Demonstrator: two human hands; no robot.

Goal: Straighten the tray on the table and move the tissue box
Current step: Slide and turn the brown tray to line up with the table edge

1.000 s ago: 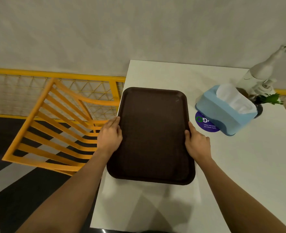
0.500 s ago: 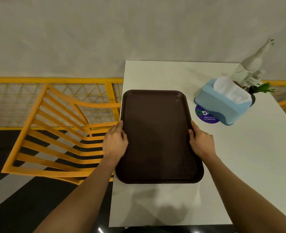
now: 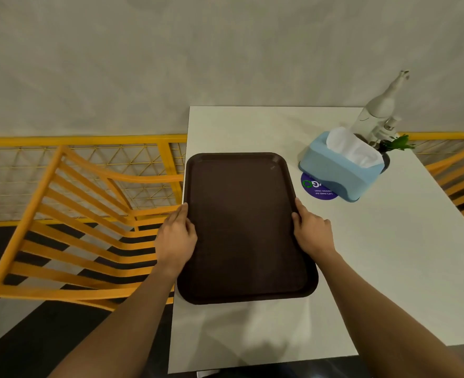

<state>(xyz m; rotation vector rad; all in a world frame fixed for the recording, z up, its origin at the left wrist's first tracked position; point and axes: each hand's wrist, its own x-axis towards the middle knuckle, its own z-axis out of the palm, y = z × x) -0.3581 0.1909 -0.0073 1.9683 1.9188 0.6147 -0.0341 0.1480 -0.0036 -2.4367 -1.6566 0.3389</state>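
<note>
Head view. A dark brown rectangular plastic tray (image 3: 246, 227) lies along the left edge of a white rectangular table (image 3: 389, 268). The left hand (image 3: 175, 238) grips its left rim, the right hand (image 3: 311, 233) its right rim, thumbs on top. A light blue tissue box (image 3: 340, 170) with white tissue protruding sits to the right of the tray, apart from it, partly covering a round purple sticker (image 3: 316, 189). A white bottle (image 3: 381, 110) stands behind the box. An orange slatted chair (image 3: 75, 227) stands left of the table.

Since a second ago the tray (image 3: 246, 227) has turned from a skewed lie to one nearly square with the counter (image 3: 375, 268), its left rim now along the counter's left edge, and both hands have shifted farther along its long rims.
</note>
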